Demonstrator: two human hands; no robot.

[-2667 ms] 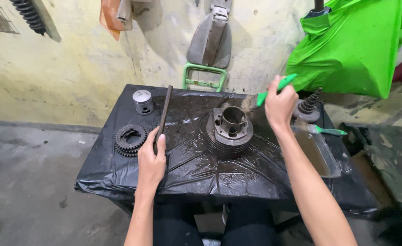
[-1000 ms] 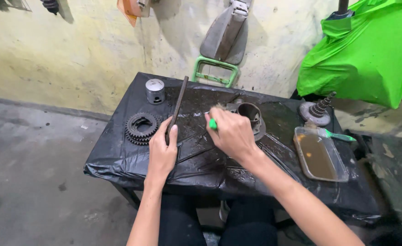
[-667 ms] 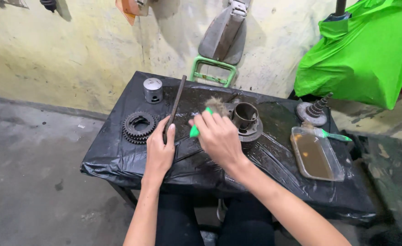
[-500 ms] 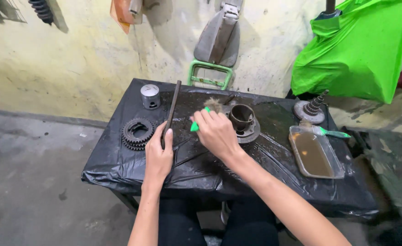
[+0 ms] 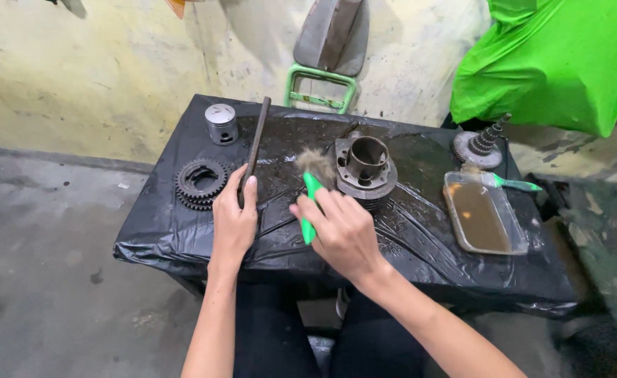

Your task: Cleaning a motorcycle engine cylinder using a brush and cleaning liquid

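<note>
**Worn Workshop Corner, Bench Wrapped in Black Plastic**

A low table (image 5: 182,245) draped in creased, wet-looking black plastic sheeting stands near a pale yellow wall (image 5: 98,70), its plaster stained, scuffed and flaking in grey patches. The bare concrete floor (image 5: 50,280) is grey, mottled and spotted with dark marks, meeting the wall along a dirty seam. Behind the table, a green metal frame (image 5: 320,85) carrying a grey padded seat (image 5: 336,35) leans against the wall. To the right, a bright green plastic sheet (image 5: 560,63) covers a bulky shape. Even, soft light falls across the scene, with faint shadows on the wall.
</note>
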